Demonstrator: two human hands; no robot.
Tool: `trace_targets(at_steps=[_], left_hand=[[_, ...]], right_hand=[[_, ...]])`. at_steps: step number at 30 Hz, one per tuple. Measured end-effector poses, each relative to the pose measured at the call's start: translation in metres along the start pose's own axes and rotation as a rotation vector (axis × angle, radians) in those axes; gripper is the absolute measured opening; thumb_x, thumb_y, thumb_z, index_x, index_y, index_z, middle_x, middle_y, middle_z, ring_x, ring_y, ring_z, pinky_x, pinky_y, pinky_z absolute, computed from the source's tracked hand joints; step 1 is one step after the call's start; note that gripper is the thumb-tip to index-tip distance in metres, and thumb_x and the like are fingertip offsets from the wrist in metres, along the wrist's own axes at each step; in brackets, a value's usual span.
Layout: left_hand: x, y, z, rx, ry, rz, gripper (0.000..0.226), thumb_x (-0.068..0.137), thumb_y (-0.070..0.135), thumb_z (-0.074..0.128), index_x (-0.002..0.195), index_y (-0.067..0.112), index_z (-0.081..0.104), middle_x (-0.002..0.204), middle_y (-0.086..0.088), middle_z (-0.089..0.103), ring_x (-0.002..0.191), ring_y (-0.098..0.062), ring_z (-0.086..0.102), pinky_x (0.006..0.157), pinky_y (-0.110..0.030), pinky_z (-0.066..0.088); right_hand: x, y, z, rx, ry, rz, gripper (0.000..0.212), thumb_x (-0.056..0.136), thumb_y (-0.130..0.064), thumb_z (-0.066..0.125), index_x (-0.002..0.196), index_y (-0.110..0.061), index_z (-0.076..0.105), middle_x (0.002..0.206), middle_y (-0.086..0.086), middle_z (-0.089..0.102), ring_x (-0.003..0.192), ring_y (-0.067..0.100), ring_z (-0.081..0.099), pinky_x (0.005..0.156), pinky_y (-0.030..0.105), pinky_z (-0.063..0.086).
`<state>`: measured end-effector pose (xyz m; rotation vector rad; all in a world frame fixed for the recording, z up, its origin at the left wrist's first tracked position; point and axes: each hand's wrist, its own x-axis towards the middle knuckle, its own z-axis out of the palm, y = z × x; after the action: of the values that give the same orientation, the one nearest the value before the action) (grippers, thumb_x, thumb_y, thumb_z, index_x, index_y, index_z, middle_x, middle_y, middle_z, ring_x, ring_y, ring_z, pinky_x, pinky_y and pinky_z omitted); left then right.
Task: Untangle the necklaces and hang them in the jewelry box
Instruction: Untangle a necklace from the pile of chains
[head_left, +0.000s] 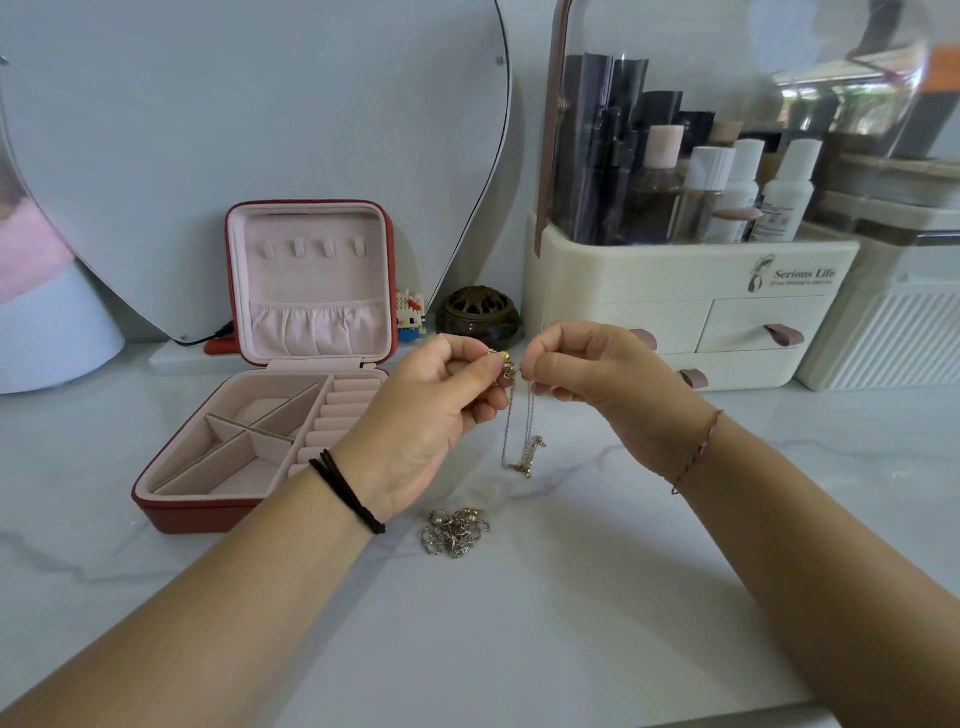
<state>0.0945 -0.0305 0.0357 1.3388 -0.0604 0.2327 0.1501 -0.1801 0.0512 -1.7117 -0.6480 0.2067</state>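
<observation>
Left hand and right hand pinching dangling necklaces, seemingly two chains, jewelry box open

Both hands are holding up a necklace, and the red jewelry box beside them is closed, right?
No, the jewelry box is open, its lid standing up; the head view shows it. The rest holds: the left hand and the right hand are holding up a necklace beside it.
</observation>
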Motion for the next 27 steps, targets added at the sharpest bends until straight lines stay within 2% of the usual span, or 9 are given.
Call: trace_targets(at_steps=[6,11,15,20,22,25,27], left_hand=[[0.000,-0.001,-0.001,0.111,0.008,0.033,0.009,0.091,0.004,0.053,0.085,0.011,0.052,0.056,0.008,0.059,0.053,-0.006,0.052,0.061,-0.023,0.041],[0.000,-0.002,-0.002,0.160,0.030,0.053,0.009,0.091,0.006,0.054,0.085,0.012,0.052,0.057,0.009,0.061,0.053,-0.006,0.052,0.061,-0.023,0.041],[0.000,-0.002,-0.002,0.168,0.033,0.050,0.007,0.091,0.005,0.055,0.086,0.010,0.053,0.057,0.008,0.061,0.053,-0.006,0.051,0.060,-0.023,0.041],[0.000,-0.002,-0.003,0.164,0.062,0.057,0.010,0.090,0.004,0.055,0.084,0.011,0.053,0.063,0.003,0.061,0.053,-0.007,0.050,0.060,-0.024,0.040],[0.001,-0.001,-0.005,0.157,0.077,0.063,0.011,0.090,0.004,0.055,0.083,0.012,0.054,0.063,0.002,0.061,0.053,-0.008,0.050,0.060,-0.024,0.040],[0.001,0.000,-0.005,0.156,0.079,0.066,0.012,0.090,0.003,0.054,0.082,0.012,0.054,0.063,0.002,0.060,0.054,-0.008,0.051,0.060,-0.023,0.040],[0.001,0.000,-0.006,0.153,0.096,0.069,0.012,0.091,0.003,0.053,0.083,0.011,0.054,0.064,0.001,0.059,0.055,-0.009,0.050,0.060,-0.023,0.040]], right_hand=[[0.002,0.001,0.001,0.020,0.000,0.045,0.009,0.089,-0.008,0.058,0.081,-0.008,0.063,0.073,0.002,0.059,0.073,0.008,0.054,0.076,0.026,0.040],[0.002,0.001,0.003,0.130,-0.020,0.039,0.013,0.088,-0.003,0.057,0.077,-0.007,0.062,0.067,-0.002,0.062,0.065,0.004,0.055,0.070,0.023,0.039],[0.003,0.000,0.003,0.189,0.039,-0.003,0.017,0.083,0.006,0.059,0.070,-0.004,0.061,0.074,0.014,0.060,0.060,0.011,0.047,0.068,0.028,0.037],[0.002,0.000,0.003,0.171,-0.063,0.112,0.019,0.085,0.006,0.056,0.071,-0.006,0.058,0.060,0.002,0.059,0.053,0.008,0.043,0.060,0.021,0.037],[0.002,0.000,0.002,0.271,-0.109,0.178,0.019,0.088,0.002,0.052,0.075,-0.012,0.055,0.062,0.002,0.057,0.051,0.009,0.039,0.057,0.020,0.034],[0.001,-0.002,-0.003,0.496,-0.175,0.287,0.008,0.089,-0.007,0.051,0.089,-0.014,0.054,0.059,-0.001,0.049,0.048,0.009,0.032,0.051,0.018,0.031],[0.001,-0.002,-0.007,0.422,-0.237,0.329,0.018,0.082,-0.016,0.059,0.099,-0.010,0.060,0.057,-0.002,0.046,0.049,0.010,0.029,0.050,0.019,0.031]])
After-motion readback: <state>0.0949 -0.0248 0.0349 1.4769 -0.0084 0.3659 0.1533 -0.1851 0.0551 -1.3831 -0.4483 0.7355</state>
